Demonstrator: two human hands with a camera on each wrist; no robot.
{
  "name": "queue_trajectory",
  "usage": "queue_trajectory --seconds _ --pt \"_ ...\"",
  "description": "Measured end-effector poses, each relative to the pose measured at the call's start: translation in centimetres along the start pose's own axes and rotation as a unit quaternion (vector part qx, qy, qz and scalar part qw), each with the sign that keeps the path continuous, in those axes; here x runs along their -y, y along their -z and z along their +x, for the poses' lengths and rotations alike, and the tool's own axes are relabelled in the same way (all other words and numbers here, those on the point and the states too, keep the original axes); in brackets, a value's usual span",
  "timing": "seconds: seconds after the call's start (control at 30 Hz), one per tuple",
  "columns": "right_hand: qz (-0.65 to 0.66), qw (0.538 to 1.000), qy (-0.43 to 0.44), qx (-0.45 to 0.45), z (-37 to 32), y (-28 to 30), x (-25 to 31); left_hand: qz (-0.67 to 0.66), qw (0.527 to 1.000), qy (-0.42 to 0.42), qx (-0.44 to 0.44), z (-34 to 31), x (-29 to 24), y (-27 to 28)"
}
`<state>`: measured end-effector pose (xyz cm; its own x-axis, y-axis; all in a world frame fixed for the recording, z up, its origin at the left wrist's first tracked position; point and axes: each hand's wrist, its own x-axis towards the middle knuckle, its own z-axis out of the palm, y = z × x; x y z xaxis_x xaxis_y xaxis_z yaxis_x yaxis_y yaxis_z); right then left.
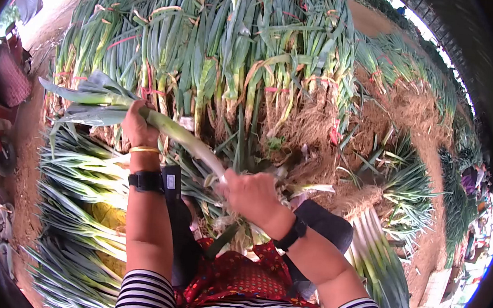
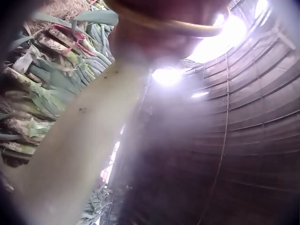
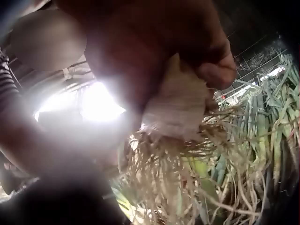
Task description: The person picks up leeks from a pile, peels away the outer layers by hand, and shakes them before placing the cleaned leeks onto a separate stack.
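A long leek (image 1: pixel 186 136) slants across the head view, its green leaves at upper left and its white end toward the middle. My left hand (image 1: pixel 139 124) grips it where the leaves meet the stem. The right hand (image 1: pixel 251 195), fingers curled, holds the white end. In the left wrist view the pale stem (image 2: pixel 89 131) runs down from the left hand, close to the camera. Seen from the right wrist, the white base (image 3: pixel 176 103) sits in the right hand's fingers, with stringy roots (image 3: pixel 159 168) hanging below it.
Tied bundles of leeks (image 1: pixel 226 52) stand in a row ahead. Cleaned leeks (image 1: pixel 87 169) lie stacked at left, and another bunch (image 1: pixel 380 265) lies by the right knee. Loose roots (image 1: pixel 313 124) and trimmings pile up in front. A motorbike (image 1: pixel 2 127) stands far left.
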<state>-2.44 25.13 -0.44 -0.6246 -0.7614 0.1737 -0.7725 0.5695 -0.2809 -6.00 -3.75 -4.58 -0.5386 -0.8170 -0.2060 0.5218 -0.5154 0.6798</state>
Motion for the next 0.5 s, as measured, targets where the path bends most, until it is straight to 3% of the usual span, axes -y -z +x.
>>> queue_trajectory --seconds 0.1,0.17,0.2,0.3,0.33,0.37,0.43,0.5 --pt "0.07 0.993 0.089 -0.032 -1.1 0.9 1.6 0.028 0.998 0.044 0.041 -0.2 -0.4 0.0" --pt "0.095 0.986 0.13 -0.031 -2.4 2.2 2.7 -0.016 0.993 0.101 0.054 0.4 -0.3 0.6" --pt "0.084 0.985 0.148 -0.023 -3.4 2.8 2.9 -0.116 0.981 0.147 0.042 2.7 0.5 2.0" --pt "0.198 0.963 0.185 0.006 -8.5 4.0 2.1 -0.122 0.989 0.08 0.018 3.3 -1.4 2.6" --pt "0.216 0.964 0.152 0.026 -9.6 4.9 1.1 -0.13 0.988 0.079 0.032 3.1 -2.2 3.0" --pt "0.111 0.988 0.101 0.046 -9.9 5.0 -0.4 -0.13 0.987 0.077 0.05 1.9 -3.2 2.5" --pt "-0.048 0.978 0.077 0.189 -9.9 5.1 -1.9 -0.15 0.984 0.067 0.07 1.9 -3.5 3.0" --pt "0.009 0.998 0.021 -0.052 -6.6 4.4 -5.5 -0.226 0.955 0.125 0.148 0.2 -3.2 1.3"
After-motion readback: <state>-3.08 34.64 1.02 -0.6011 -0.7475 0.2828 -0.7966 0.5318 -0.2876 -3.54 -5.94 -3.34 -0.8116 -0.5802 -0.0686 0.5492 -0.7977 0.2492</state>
